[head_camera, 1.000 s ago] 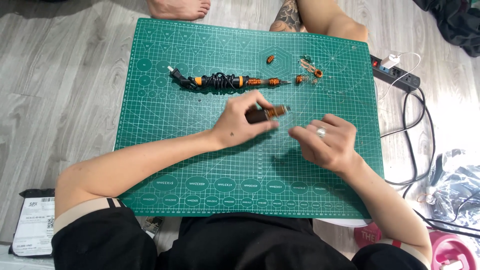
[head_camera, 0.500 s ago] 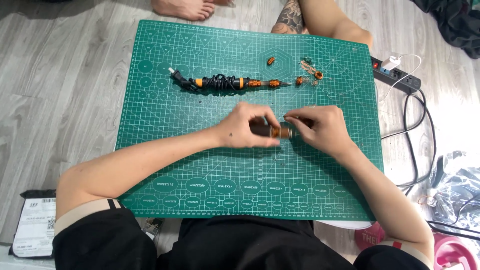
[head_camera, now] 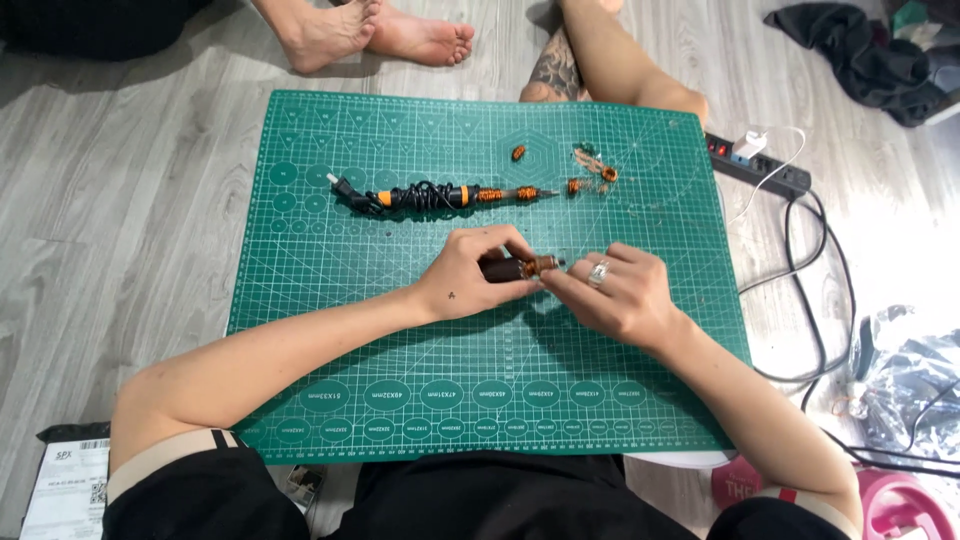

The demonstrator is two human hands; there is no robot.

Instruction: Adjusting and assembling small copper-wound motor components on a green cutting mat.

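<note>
While a green cutting mat (head_camera: 330, 330) covers grey floorboards, left hand (head_camera: 470, 280) and right hand (head_camera: 620, 295) pinch a small dark copper-wound part (head_camera: 515, 268) at mat centre.

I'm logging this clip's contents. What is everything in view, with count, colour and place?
Cutting mat: one, green, on the wooden floor.
Soldering iron: one, black and orange, cord coiled round it, far part of mat.
Small orange parts: several, far right of mat.
Dark cylinder: one, orange-tipped, mid-mat, in both hands.
Power strip: one, black, floor right of mat.
Another person's feet: two, beyond mat.
Left hand: grips cylinder.
Right hand: ringed, pinches its tip.
</note>
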